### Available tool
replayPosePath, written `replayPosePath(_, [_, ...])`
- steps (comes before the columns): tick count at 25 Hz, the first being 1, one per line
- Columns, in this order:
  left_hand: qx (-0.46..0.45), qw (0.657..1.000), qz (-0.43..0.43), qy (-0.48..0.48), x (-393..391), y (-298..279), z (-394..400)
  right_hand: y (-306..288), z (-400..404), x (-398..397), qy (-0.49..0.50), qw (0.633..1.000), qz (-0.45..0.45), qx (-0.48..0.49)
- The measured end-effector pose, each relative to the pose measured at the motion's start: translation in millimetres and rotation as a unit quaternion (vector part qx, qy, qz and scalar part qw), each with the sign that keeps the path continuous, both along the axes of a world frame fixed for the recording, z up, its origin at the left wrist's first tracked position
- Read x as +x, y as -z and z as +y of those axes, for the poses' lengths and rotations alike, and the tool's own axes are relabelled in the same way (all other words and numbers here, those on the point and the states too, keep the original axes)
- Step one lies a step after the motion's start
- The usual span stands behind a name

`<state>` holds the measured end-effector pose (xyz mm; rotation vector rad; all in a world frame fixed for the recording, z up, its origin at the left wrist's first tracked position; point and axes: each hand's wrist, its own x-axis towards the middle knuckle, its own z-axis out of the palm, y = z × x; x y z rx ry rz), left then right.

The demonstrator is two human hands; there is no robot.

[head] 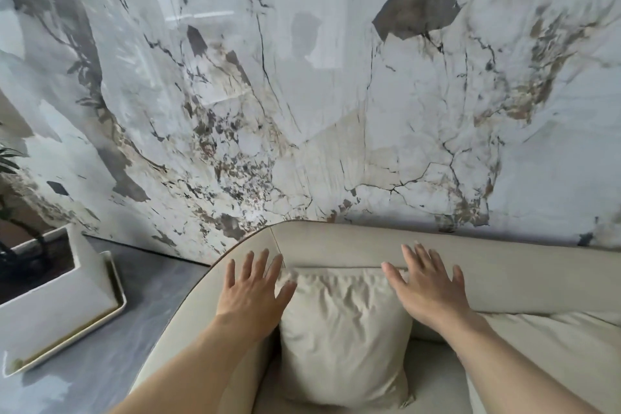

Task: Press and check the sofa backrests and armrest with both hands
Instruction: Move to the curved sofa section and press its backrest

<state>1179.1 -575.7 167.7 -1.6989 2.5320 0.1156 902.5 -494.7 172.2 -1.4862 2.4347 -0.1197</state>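
Observation:
A beige sofa fills the lower half of the head view. Its backrest (353, 244) runs along the marble wall and curves at the left into the armrest (188, 309). My left hand (252, 289) lies flat with fingers spread where the backrest bends into the armrest. Flat and spread as well, my right hand (428, 282) rests on the backrest, its fingers at the top edge. A creased cream cushion (342, 333) leans against the backrest between my two hands. Neither hand holds anything.
A glossy marble wall (302, 94) stands right behind the sofa. At the left a white planter (60, 292) with a dark plant sits in a tray on the grey floor (148, 299). More cushion fabric (554, 346) lies at the right.

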Motion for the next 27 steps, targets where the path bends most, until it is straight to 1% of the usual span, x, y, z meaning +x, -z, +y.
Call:
replayPosePath(3, [0.018, 0.998, -0.026, 0.049, -7, 40, -48, 38, -39, 6, 0.014, 0.999, 0.004, 0.033])
replayPosePath(6, [0.019, 0.999, 0.005, 0.037, -24, 88, -101, 89, -79, 10, 0.032, 0.999, 0.010, 0.029])
replayPosePath(10, [0.016, 0.995, -0.021, 0.101, -45, 143, -141, 141, -120, 7, 0.039, 0.998, -0.001, 0.045])
replayPosePath(15, [0.020, 0.996, 0.009, 0.086, -58, 188, -188, 195, -164, 4, 0.025, 0.999, 0.024, 0.036])
replayPosePath(20, [0.001, 0.995, 0.066, 0.080, -68, 213, -219, 227, -197, 4, 0.033, 0.997, 0.061, -0.044])
replayPosePath(22, [-0.045, 0.993, 0.074, 0.081, -71, 228, -221, 246, -200, 7, 0.038, 0.990, 0.114, -0.078])
replayPosePath(24, [-0.102, 0.989, 0.061, 0.083, -71, 243, -220, 266, -200, 10, 0.049, 0.979, 0.159, -0.121])
replayPosePath(27, [-0.127, 0.986, 0.066, 0.082, -73, 253, -223, 282, -204, 10, 0.065, 0.963, 0.181, -0.190])
